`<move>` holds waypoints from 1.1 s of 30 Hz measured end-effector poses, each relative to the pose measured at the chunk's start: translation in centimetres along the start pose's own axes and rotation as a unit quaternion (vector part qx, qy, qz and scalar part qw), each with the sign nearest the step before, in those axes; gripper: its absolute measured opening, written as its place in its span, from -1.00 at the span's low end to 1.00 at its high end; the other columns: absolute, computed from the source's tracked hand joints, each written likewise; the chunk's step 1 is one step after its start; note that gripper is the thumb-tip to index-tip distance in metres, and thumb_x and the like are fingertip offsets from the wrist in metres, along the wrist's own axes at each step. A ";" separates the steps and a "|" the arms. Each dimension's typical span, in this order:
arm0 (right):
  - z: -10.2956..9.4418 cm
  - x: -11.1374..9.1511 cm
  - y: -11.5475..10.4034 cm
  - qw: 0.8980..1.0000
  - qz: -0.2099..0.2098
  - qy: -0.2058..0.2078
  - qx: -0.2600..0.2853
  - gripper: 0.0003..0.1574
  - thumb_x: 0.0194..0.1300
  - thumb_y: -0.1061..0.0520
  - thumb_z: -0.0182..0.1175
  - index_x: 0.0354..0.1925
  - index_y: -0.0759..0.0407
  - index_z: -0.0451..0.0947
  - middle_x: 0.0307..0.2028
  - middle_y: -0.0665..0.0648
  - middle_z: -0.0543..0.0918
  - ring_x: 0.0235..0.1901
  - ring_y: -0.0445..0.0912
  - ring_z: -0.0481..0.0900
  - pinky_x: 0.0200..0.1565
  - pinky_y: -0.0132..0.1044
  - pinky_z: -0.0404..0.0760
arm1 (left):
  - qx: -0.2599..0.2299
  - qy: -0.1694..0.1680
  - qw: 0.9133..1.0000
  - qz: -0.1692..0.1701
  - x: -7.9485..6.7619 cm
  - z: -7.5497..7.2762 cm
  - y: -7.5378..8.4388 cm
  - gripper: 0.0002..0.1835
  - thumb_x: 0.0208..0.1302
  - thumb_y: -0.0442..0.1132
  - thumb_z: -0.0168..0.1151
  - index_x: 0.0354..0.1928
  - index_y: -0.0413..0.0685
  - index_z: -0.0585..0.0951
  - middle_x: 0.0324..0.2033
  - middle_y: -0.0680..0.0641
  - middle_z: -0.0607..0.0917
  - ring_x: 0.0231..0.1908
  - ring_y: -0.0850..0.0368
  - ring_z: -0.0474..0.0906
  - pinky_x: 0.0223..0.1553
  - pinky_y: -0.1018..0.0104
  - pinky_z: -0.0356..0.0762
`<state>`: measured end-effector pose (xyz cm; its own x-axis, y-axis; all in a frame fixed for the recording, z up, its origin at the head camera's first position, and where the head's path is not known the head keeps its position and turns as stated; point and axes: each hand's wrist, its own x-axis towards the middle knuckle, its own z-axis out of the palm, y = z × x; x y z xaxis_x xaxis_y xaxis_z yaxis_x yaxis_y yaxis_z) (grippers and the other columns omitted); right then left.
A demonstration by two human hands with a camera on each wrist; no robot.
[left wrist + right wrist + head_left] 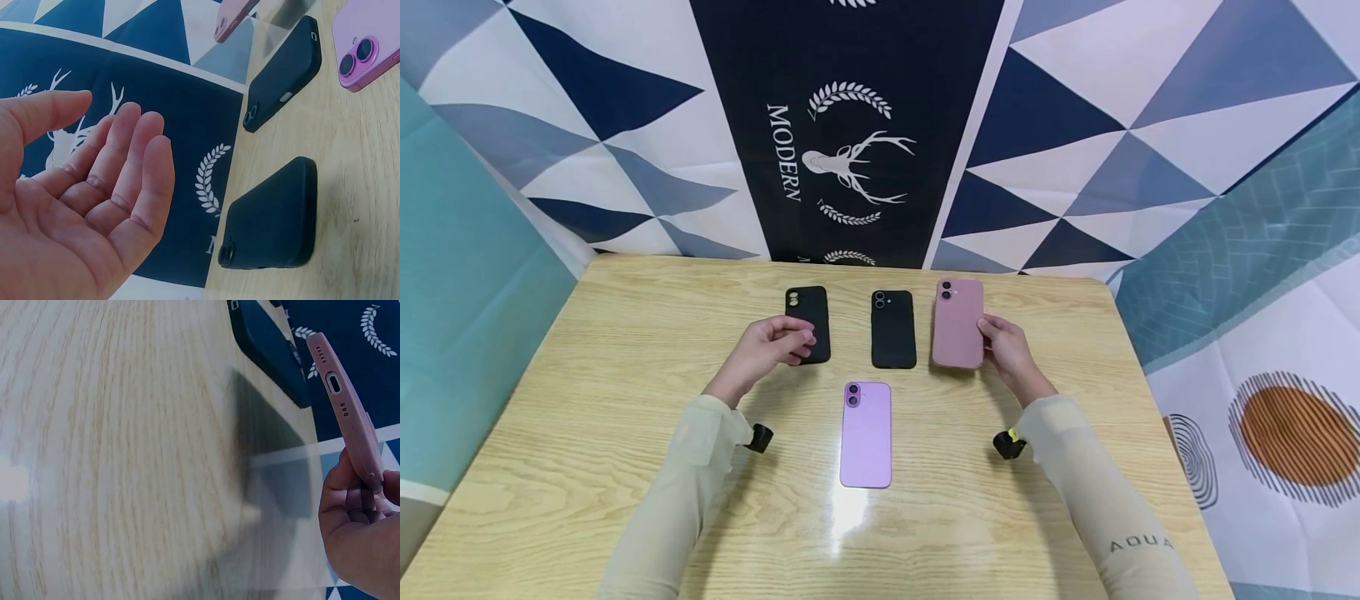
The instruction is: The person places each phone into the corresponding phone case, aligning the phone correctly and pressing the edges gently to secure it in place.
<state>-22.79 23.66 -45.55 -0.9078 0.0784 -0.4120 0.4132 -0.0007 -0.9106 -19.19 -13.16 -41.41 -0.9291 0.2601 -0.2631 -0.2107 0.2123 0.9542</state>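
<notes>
My right hand (pixel 1009 350) pinches the lower right edge of a pink-cased phone (pixel 958 325), thumb on its back. The phone is raised off the table, its shadow below; the right wrist view shows the port end of the pink case (pixel 344 406). My left hand (pixel 767 350) hovers over a black phone case (pixel 820 325), whose camera holes show a tan colour. In the left wrist view the left hand (pixel 94 200) holds nothing, its fingers loosely bent and apart from the black case (pixel 272 215). Between the hands lies a black-cased phone (pixel 893 333).
A bare purple phone (pixel 867 437) lies back up, nearer to me on the wooden table (pixel 587 417). Behind the table's far edge hangs a patterned cloth (pixel 850 50) with a deer head print. A small black device (pixel 1009 444) sits at the right wrist.
</notes>
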 end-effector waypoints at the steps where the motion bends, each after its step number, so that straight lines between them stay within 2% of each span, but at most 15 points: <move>1: -0.1 0.1 0.1 1.000 0.000 0.000 -0.003 -0.50 0.47 0.13 -0.14 0.26 0.38 0.20 -0.45 -0.16 0.48 -0.42 -0.33 0.42 -0.36 -0.51 0.47 | 0.001 0.001 1.000 -0.001 0.0 0.0 0.0 -0.63 0.36 -0.18 0.08 0.09 -0.27 0.48 -0.07 -0.23 0.63 -0.20 0.12 0.64 -0.15 0.31 0.63; 6: -0.3 0.4 0.5 1.000 0.000 0.002 -0.010 -0.47 0.48 0.14 -0.16 0.28 0.42 0.15 -0.48 -0.17 0.47 -0.44 -0.34 0.41 -0.38 -0.51 0.47 | -0.002 0.008 1.000 -0.010 0.1 -0.2 -0.2 -0.62 0.36 -0.19 0.07 0.10 -0.30 0.47 -0.02 -0.30 0.60 -0.18 0.10 0.64 -0.14 0.30 0.63; 14: -0.4 0.9 1.0 1.000 0.000 0.009 -0.008 -0.67 0.47 0.15 -0.14 0.09 0.32 0.29 -0.53 -0.17 0.46 -0.48 -0.35 0.41 -0.41 -0.52 0.47 | -0.006 0.009 1.000 -0.018 0.3 -0.4 -0.6 -0.59 0.37 -0.20 0.06 0.14 -0.34 0.44 -0.01 -0.29 0.59 -0.17 0.09 0.64 -0.11 0.26 0.63; 22: -0.5 1.5 1.3 1.000 0.017 0.021 -0.016 -0.60 0.47 0.14 -0.14 0.16 0.34 0.27 -0.52 -0.18 0.47 -0.46 -0.36 0.43 -0.39 -0.51 0.50 | -0.006 0.013 1.000 -0.024 0.4 -0.4 -0.9 -0.59 0.38 -0.19 0.05 0.14 -0.34 0.44 -0.08 -0.19 0.63 -0.02 -0.18 0.57 -0.09 0.24 0.63; 33: -0.4 2.3 1.5 0.999 0.023 0.024 -0.038 -0.55 0.47 0.15 -0.14 0.19 0.41 0.24 -0.54 -0.18 0.46 -0.49 -0.36 0.44 -0.40 -0.53 0.50 | -0.008 0.011 1.000 -0.028 0.3 -0.7 -1.1 -0.58 0.38 -0.19 0.05 0.15 -0.33 0.44 -0.03 -0.25 0.60 -0.12 0.01 0.62 -0.10 0.26 0.63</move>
<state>-24.24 24.28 -47.84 -0.8839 0.1276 -0.4499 0.4605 0.0695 -0.8849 -19.50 -13.95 -42.43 -0.9224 0.2265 -0.3129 -0.2673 0.2105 0.9403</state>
